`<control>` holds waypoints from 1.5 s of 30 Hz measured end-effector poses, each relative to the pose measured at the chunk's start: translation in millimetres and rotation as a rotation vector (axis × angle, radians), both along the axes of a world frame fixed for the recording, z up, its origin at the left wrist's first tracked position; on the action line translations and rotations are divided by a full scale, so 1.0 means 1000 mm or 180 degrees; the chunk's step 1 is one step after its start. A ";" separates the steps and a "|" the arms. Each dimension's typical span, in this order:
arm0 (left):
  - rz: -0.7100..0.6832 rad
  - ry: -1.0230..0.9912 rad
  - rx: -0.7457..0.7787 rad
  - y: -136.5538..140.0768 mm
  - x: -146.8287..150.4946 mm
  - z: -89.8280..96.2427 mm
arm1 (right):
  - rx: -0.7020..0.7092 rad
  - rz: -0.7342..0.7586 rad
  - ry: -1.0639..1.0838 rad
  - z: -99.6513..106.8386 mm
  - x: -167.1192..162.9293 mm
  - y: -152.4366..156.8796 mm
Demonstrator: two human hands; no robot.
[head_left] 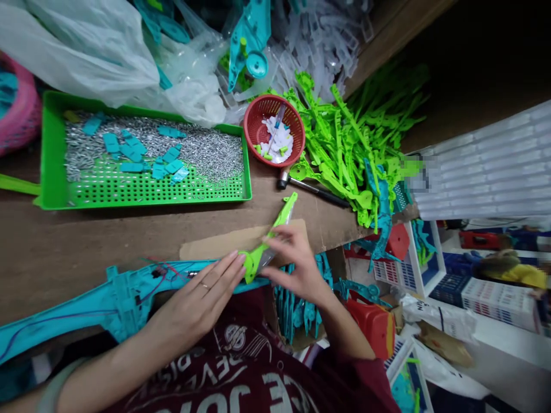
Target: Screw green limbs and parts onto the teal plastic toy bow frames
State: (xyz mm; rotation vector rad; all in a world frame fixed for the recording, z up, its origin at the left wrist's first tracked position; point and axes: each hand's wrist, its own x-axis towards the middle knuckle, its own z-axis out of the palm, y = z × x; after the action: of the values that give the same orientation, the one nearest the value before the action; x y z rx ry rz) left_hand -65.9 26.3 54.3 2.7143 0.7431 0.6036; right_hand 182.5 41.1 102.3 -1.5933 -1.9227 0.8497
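Note:
A long lime-green plastic part (pixel 257 256) with a clear grey plastic piece (pixel 267 259) along its side lies slantwise between my hands. My left hand (pixel 210 292), wearing a ring, has its fingers pressed together with the tips on the lower left end of the green part; its thumb is hidden. Around the right side is my right hand (pixel 295 264), thumb and fingers apart, fingertips at the part and slightly blurred. Beneath the hands runs a long teal plastic housing (pixel 116 304) with thin red and purple wires, partly covered by my left arm.
A green tray (pixel 148 202) holds many small metal screws and teal pieces. Behind are a red basket (pixel 253 112) with white pieces, a hammer (pixel 318 191) and a heap of green parts (pixel 340 143). A cardboard strip (pixel 210 244) lies on the wooden table (pixel 142 232).

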 end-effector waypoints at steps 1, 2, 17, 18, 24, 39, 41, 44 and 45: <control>-0.0004 0.0006 -0.0017 -0.003 -0.001 -0.002 | -0.0042 -0.0593 0.0229 -0.002 0.010 0.007; -0.0008 0.0003 -0.0011 -0.006 -0.001 -0.004 | -0.0185 -0.1189 0.0490 -0.004 0.020 0.016; -0.0051 0.0037 0.0116 -0.004 -0.005 -0.011 | -0.1481 -0.1639 0.2105 -0.022 0.049 0.069; -0.0087 0.0075 0.0186 -0.003 -0.006 -0.011 | -0.1373 -0.1732 0.2035 -0.024 0.049 0.067; -0.0363 0.0285 0.0524 -0.002 -0.010 -0.013 | -0.1335 -0.1925 0.1898 -0.027 0.045 0.063; -0.0579 0.0403 0.0712 0.004 -0.018 -0.028 | -0.0828 -0.1982 0.0582 -0.040 0.042 0.064; -0.0606 0.0403 0.0662 0.005 -0.018 -0.026 | -0.0757 -0.1922 0.0438 -0.042 0.042 0.066; -0.0635 0.0443 0.0623 0.007 -0.017 -0.024 | -0.0683 -0.1735 0.0256 -0.045 0.044 0.067; -0.0626 0.0448 0.0615 0.007 -0.017 -0.024 | -0.0640 -0.1666 0.0183 -0.046 0.045 0.067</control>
State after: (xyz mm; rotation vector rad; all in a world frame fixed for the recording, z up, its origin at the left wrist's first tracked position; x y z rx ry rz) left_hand -82.4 33.3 30.0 2.9863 0.4604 0.4640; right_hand 228.0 107.6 56.2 -2.0360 -1.3096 0.8623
